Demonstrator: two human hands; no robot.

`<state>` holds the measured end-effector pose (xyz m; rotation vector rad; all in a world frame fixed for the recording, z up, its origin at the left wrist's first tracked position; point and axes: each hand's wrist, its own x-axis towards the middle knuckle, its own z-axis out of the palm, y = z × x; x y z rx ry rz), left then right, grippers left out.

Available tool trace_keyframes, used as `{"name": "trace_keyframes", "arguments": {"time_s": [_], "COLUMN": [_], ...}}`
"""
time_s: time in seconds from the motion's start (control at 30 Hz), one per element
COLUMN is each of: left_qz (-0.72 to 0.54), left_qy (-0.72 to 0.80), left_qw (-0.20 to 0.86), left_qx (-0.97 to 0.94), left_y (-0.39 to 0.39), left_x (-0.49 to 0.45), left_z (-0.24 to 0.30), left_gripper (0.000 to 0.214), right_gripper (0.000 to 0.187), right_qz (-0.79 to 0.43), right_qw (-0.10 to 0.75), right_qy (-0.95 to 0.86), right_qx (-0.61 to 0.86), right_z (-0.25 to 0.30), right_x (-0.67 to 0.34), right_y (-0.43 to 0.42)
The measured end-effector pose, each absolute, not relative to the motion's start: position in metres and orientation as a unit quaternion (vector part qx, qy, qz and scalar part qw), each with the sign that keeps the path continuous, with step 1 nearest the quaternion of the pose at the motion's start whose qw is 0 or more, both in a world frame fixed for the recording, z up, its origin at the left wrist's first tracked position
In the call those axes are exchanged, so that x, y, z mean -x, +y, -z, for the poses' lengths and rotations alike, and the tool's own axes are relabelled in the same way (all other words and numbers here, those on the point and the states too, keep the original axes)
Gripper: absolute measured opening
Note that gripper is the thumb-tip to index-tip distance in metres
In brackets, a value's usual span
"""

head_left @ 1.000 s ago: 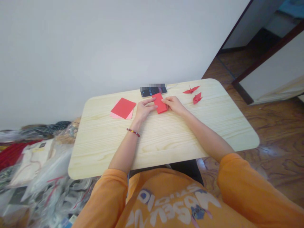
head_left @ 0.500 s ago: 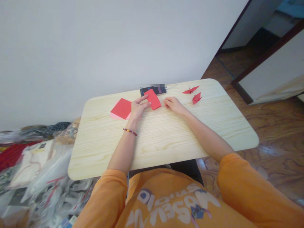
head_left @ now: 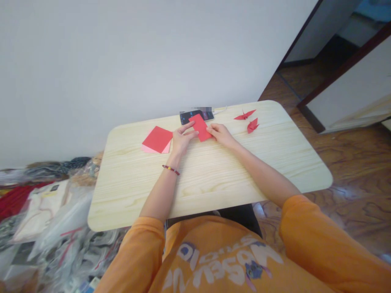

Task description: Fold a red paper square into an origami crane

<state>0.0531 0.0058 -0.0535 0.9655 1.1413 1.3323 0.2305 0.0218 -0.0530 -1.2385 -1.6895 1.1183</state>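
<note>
A folded red paper strip (head_left: pixel 200 127) lies tilted near the middle of the far half of a pale wood-grain desk (head_left: pixel 214 191), between the person's two hands. The left hand (head_left: pixel 182 140) comes in from 7 o'clock, with a beaded bracelet (head_left: pixel 170 169) on its wrist. Its fingers (head_left: pixel 190 127) are slightly spread, and their tips meet the strip's lower-left edge. The right hand (head_left: pixel 221 135) sits at the strip's 3 o'clock, its fingers (head_left: pixel 210 129) narrowly together against the right edge. I cannot tell whether either hand grips the paper firmly. The strip's top end overlaps a black smartphone (head_left: pixel 187 117) at 12 o'clock. At 9 o'clock from the left hand, a red paper square (head_left: pixel 157 139) rests on a pink sheet (head_left: pixel 147 148). Two red origami cranes (head_left: pixel 245 114) (head_left: pixel 253 125) stand at 2 to 3 o'clock from the right hand. Orange sleeves (head_left: pixel 301 228) cover the upper arms, and plastic bags (head_left: pixel 61 228) lie on the floor at 8 o'clock from the desk.
</note>
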Motion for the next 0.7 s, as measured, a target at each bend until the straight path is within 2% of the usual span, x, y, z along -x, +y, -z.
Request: {"name": "trace_keyframes", "arguments": {"time_s": [0.1, 0.27, 0.57, 0.7], "left_qz": [-0.570, -0.576, -0.578, -0.549], "left_qy": [0.474, 0.471, 0.469, 0.472], "left_qw": [0.538, 0.539, 0.538, 0.550], "left_qx": [-0.401, -0.395, -0.396, -0.416], "left_y": [0.0077, 0.0096, 0.0087, 0.0048], "left_x": [-0.0520, -0.0521, -0.0531, -0.0531], "left_z": [0.0549, 0.0579, 0.0568, 0.0524], "left_gripper": [0.057, 0.056, 0.057, 0.057], "right_gripper": [0.042, 0.049, 0.058, 0.055], "right_qz": [-0.385, -0.388, -0.479, -0.546], "right_qw": [0.353, 0.339, 0.378, 0.448], "right_qy": [-0.687, -0.686, -0.638, -0.557], "right_qx": [0.505, 0.514, 0.469, 0.437], "right_z": [0.0481, 0.0494, 0.0513, 0.0478], "right_x": [-0.2306, -0.2303, -0.2314, -0.2273], "right_y": [0.0200, 0.0210, 0.0213, 0.0206]}}
